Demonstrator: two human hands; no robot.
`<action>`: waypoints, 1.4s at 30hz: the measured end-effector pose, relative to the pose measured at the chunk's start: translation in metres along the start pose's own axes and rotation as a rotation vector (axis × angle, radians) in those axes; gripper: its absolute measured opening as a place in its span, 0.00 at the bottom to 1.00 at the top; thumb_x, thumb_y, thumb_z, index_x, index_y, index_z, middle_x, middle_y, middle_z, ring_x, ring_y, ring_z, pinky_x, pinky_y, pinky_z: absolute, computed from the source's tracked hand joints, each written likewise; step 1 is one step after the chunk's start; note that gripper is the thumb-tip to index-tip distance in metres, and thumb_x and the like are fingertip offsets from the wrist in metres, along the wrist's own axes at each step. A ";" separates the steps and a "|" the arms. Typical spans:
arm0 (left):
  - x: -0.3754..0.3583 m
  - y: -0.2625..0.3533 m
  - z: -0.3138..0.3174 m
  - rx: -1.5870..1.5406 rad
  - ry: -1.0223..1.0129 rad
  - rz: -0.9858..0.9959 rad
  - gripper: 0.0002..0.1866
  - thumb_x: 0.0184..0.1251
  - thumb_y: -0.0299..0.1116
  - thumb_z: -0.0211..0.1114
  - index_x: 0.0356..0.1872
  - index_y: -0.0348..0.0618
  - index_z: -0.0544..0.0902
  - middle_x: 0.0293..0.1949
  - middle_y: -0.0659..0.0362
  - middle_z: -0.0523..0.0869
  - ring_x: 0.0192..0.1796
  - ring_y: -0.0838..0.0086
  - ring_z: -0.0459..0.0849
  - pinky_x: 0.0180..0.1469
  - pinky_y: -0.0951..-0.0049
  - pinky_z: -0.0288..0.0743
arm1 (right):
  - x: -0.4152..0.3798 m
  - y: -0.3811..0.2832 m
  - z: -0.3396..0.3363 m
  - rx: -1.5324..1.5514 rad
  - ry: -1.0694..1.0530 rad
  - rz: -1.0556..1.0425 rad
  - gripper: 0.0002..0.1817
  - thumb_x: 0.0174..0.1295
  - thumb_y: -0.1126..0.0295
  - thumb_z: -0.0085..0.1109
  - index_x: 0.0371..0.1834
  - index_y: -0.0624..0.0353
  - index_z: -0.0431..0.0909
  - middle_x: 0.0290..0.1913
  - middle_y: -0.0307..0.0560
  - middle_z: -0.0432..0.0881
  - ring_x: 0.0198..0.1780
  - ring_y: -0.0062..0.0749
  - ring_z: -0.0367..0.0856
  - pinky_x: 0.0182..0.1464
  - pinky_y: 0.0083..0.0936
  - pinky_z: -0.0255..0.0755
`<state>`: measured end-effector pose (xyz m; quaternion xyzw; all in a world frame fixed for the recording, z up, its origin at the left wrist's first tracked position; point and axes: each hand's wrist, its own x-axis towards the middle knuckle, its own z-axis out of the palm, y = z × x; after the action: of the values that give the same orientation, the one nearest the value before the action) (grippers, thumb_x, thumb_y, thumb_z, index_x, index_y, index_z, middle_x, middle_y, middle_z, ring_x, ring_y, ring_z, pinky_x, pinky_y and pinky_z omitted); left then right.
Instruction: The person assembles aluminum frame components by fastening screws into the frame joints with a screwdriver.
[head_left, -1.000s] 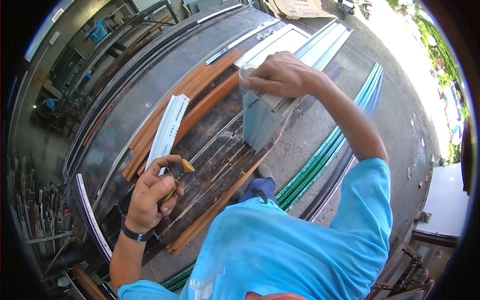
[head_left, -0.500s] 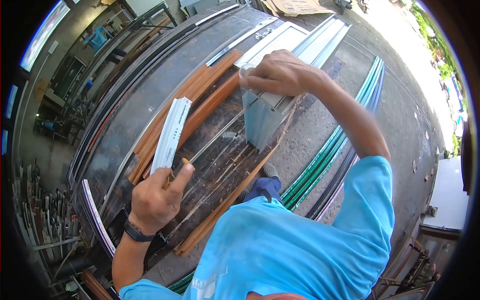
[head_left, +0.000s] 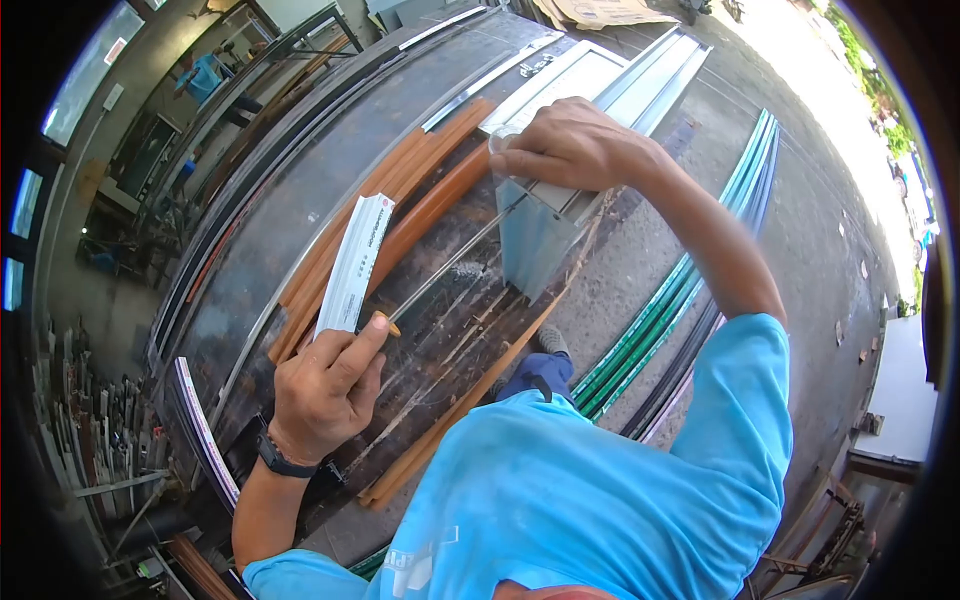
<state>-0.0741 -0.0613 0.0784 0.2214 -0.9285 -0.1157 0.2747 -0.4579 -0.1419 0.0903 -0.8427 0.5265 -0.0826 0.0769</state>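
Observation:
A long screwdriver (head_left: 445,268) runs from my left hand (head_left: 325,392), whose fingers are closed round its yellow handle. Its tip end meets the upper edge of a pale metal frame (head_left: 535,245), under my right hand (head_left: 575,150). The right hand is wrapped over the frame's corner, near a small clear round object (head_left: 503,140) by the thumb. Just beyond the left hand a white printed profile strip (head_left: 355,265) stands up at a slant. Orange-brown profiles (head_left: 430,205) lie behind it.
The dark worktable (head_left: 275,215) carries long metal strips. Green-wrapped profiles (head_left: 650,340) lie on the floor at right. Upright offcuts (head_left: 100,430) crowd the left. A person in a blue shirt (head_left: 203,78) is in the left background.
The view has shifted slightly. My left thumb and fingers have changed position round the screwdriver handle, while my right hand keeps its place on the frame.

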 end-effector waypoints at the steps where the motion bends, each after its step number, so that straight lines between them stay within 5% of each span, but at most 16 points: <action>1: 0.002 0.003 0.000 -0.056 0.010 -0.023 0.31 0.65 0.21 0.69 0.70 0.41 0.74 0.35 0.52 0.85 0.27 0.73 0.82 0.26 0.71 0.74 | 0.000 0.001 0.001 0.013 0.002 0.004 0.38 0.80 0.39 0.40 0.25 0.55 0.87 0.13 0.42 0.74 0.16 0.33 0.71 0.28 0.35 0.67; 8: -0.017 0.011 -0.006 -1.550 -0.075 -0.947 0.29 0.73 0.30 0.64 0.73 0.40 0.67 0.36 0.52 0.87 0.26 0.80 0.78 0.27 0.80 0.70 | -0.001 -0.006 0.002 0.042 0.028 -0.036 0.35 0.81 0.41 0.39 0.26 0.54 0.86 0.14 0.39 0.73 0.17 0.30 0.71 0.29 0.35 0.67; 9: -0.014 0.020 0.002 -0.781 -0.013 -0.677 0.28 0.72 0.30 0.67 0.70 0.41 0.71 0.35 0.53 0.87 0.27 0.81 0.79 0.27 0.79 0.70 | 0.000 -0.007 0.001 0.041 0.020 -0.043 0.35 0.81 0.42 0.39 0.26 0.54 0.86 0.14 0.39 0.73 0.16 0.31 0.70 0.29 0.36 0.67; 12: -0.014 -0.008 0.003 0.129 -0.047 0.033 0.27 0.70 0.31 0.69 0.68 0.40 0.73 0.36 0.53 0.87 0.28 0.81 0.79 0.27 0.80 0.70 | 0.000 -0.006 -0.001 0.037 0.024 -0.065 0.34 0.81 0.43 0.40 0.26 0.53 0.86 0.14 0.40 0.73 0.16 0.33 0.69 0.29 0.37 0.67; 17: -0.024 0.012 0.012 -1.042 0.066 -0.786 0.28 0.69 0.33 0.70 0.68 0.40 0.73 0.36 0.52 0.87 0.19 0.83 0.72 0.21 0.82 0.64 | -0.001 -0.001 -0.001 0.010 0.016 -0.094 0.33 0.81 0.43 0.41 0.28 0.53 0.87 0.14 0.40 0.75 0.16 0.34 0.70 0.30 0.37 0.67; 20: -0.015 0.016 0.004 -1.498 -0.052 -1.016 0.29 0.72 0.37 0.67 0.70 0.39 0.71 0.35 0.55 0.85 0.17 0.84 0.68 0.19 0.82 0.60 | -0.002 -0.004 0.002 0.028 0.064 -0.100 0.33 0.81 0.43 0.41 0.29 0.53 0.88 0.15 0.41 0.76 0.17 0.34 0.73 0.31 0.37 0.69; 24: -0.010 -0.010 0.003 0.171 -0.065 0.056 0.31 0.65 0.23 0.72 0.69 0.43 0.73 0.34 0.57 0.84 0.26 0.78 0.79 0.24 0.71 0.71 | 0.001 -0.001 0.005 0.051 0.052 -0.082 0.34 0.81 0.42 0.41 0.30 0.53 0.89 0.15 0.41 0.77 0.17 0.32 0.74 0.31 0.37 0.69; 27: -0.019 -0.005 0.016 -0.319 0.025 -0.233 0.31 0.65 0.22 0.70 0.69 0.40 0.72 0.34 0.58 0.84 0.26 0.79 0.79 0.25 0.74 0.73 | 0.003 0.004 0.009 0.063 0.091 -0.104 0.34 0.80 0.41 0.41 0.29 0.52 0.88 0.14 0.40 0.75 0.16 0.31 0.71 0.30 0.37 0.69; 29: -0.024 0.005 0.008 -1.381 0.106 -0.970 0.28 0.70 0.30 0.69 0.69 0.39 0.72 0.33 0.58 0.84 0.20 0.84 0.72 0.21 0.82 0.68 | 0.002 0.004 0.006 0.068 0.079 -0.111 0.35 0.80 0.41 0.40 0.27 0.52 0.87 0.12 0.38 0.72 0.15 0.32 0.68 0.30 0.36 0.68; 32: -0.015 0.013 0.004 -1.488 -0.082 -1.035 0.28 0.72 0.36 0.66 0.69 0.39 0.71 0.34 0.57 0.84 0.16 0.88 0.64 0.18 0.86 0.60 | 0.002 -0.002 0.001 0.042 0.025 -0.091 0.35 0.81 0.41 0.40 0.24 0.52 0.85 0.11 0.37 0.68 0.15 0.31 0.65 0.30 0.36 0.67; 33: -0.014 0.016 0.000 -1.205 -0.062 -0.982 0.29 0.69 0.30 0.69 0.69 0.41 0.72 0.34 0.57 0.85 0.20 0.84 0.72 0.20 0.80 0.67 | 0.002 -0.002 0.002 0.045 0.030 -0.090 0.35 0.81 0.41 0.40 0.23 0.51 0.84 0.11 0.37 0.67 0.15 0.31 0.65 0.30 0.36 0.67; 36: -0.010 -0.010 0.003 0.126 -0.058 0.008 0.32 0.65 0.23 0.72 0.70 0.42 0.72 0.34 0.58 0.85 0.26 0.79 0.80 0.25 0.73 0.74 | 0.006 0.000 0.005 0.044 0.032 -0.086 0.36 0.81 0.41 0.40 0.21 0.51 0.82 0.11 0.38 0.66 0.15 0.32 0.65 0.30 0.36 0.67; 37: -0.007 -0.002 0.000 0.088 -0.079 -0.054 0.34 0.62 0.17 0.72 0.70 0.42 0.71 0.35 0.58 0.85 0.33 0.74 0.85 0.31 0.68 0.79 | 0.009 0.003 0.005 0.035 0.027 -0.074 0.36 0.81 0.41 0.40 0.21 0.51 0.82 0.11 0.38 0.66 0.15 0.32 0.65 0.30 0.36 0.67; 39: -0.014 -0.002 0.011 -0.302 -0.010 -0.241 0.32 0.64 0.20 0.72 0.69 0.41 0.72 0.35 0.57 0.85 0.29 0.77 0.82 0.27 0.72 0.76 | 0.009 0.003 0.007 0.039 0.026 -0.063 0.36 0.80 0.40 0.40 0.21 0.52 0.83 0.11 0.39 0.67 0.16 0.33 0.66 0.30 0.36 0.68; 41: -0.020 0.005 0.004 -1.351 0.080 -0.968 0.28 0.68 0.29 0.72 0.67 0.40 0.72 0.34 0.56 0.84 0.20 0.83 0.72 0.20 0.80 0.68 | 0.010 0.003 0.004 0.051 0.051 -0.075 0.36 0.80 0.40 0.40 0.21 0.52 0.84 0.12 0.40 0.69 0.16 0.34 0.68 0.30 0.36 0.68; 42: -0.018 0.005 0.003 -1.413 0.041 -1.003 0.28 0.68 0.31 0.72 0.67 0.40 0.72 0.34 0.57 0.84 0.18 0.84 0.70 0.19 0.82 0.66 | 0.010 0.001 0.003 0.038 0.054 -0.065 0.37 0.80 0.40 0.40 0.22 0.53 0.84 0.12 0.40 0.70 0.16 0.34 0.68 0.30 0.36 0.68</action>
<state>-0.0638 -0.0485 0.0696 0.3843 -0.4265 -0.7690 0.2811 -0.4539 -0.1507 0.0879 -0.8552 0.4991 -0.1176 0.0761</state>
